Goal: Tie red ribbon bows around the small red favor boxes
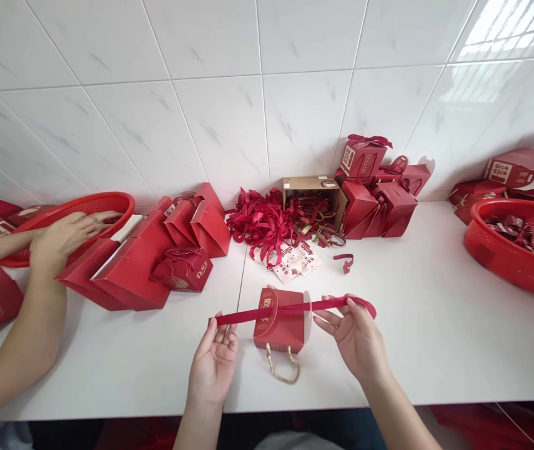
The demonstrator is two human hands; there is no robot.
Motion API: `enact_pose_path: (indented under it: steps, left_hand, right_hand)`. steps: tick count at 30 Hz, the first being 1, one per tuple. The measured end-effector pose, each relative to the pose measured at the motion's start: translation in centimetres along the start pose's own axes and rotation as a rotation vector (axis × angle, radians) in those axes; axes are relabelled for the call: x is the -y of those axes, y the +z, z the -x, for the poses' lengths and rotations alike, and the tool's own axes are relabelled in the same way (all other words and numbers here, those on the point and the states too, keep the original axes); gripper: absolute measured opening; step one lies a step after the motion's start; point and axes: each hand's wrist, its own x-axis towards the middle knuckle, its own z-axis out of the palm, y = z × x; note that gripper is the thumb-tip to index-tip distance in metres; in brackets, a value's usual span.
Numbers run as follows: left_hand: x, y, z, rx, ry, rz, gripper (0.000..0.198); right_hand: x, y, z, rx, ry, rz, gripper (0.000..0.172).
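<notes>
Between my hands a dark red ribbon (243,316) is stretched across the top of a small red gift box (267,334). My left hand (214,362) pinches the ribbon's left end between thumb and finger. On the other side, my right hand (358,337) grips it near its looped right end. The box lies on the white table (341,381), with a twisted rope handle (285,378) hanging toward me and a pale round flap at its right side. Whether the ribbon passes through the box or only over it, I cannot tell.
Behind the box lie a heap of red ribbons (264,219), printed cards (295,262) and an open carton (316,182) of ribbon pieces. Red boxes (128,269) stand left and right. A co-worker's hands (67,234) reach into the left red basket (107,200); another basket (505,265) holds wrapped pieces.
</notes>
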Motion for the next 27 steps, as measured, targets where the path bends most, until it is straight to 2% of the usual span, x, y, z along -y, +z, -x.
enact_pose_path:
  steps: [4, 6, 8, 11, 14, 17, 22, 27]
  left_hand:
    - [-1.1, 0.3, 0.1, 0.027, 0.101, 0.019, 0.020]
    - [-1.6, 0.5, 0.1, 0.035, 0.146, 0.005, 0.019]
    - [-2.2, 0.5, -0.2, 0.008, 0.174, 0.005, 0.019]
    - [-3.1, 0.4, -0.7, -0.048, 0.194, 0.020, 0.017]
    - [-4.0, 0.4, -0.9, -0.034, 0.255, -0.015, 0.011]
    - [-5.0, 1.4, -0.4, 0.060, 0.459, -0.096, 0.012]
    - [-6.8, 5.2, 0.9, 0.231, 0.873, -0.233, 0.019]
    - [-7.2, 8.9, 1.9, 0.384, 1.079, -0.413, 0.017]
  right_hand:
    - [1.5, 1.0, -0.6, 0.192, 0.126, 0.006, 0.023]
    - [1.7, 0.9, -0.9, 0.222, 0.196, 0.024, 0.022]
    - [1.5, 0.5, -1.2, 0.199, 0.202, 0.036, 0.018]
    - [1.1, -0.4, -1.6, 0.085, 0.071, 0.010, 0.018]
    - [1.4, -0.9, -1.7, -0.056, -0.141, 0.034, 0.019]
    - [2.6, -0.5, -1.6, -0.092, -0.340, 0.188, 0.017]
    - [5.0, 2.1, -1.9, -0.034, -0.558, 0.532, 0.023]
    - [6.0, 6.6, -2.6, 0.210, -0.629, 0.784, 0.027]
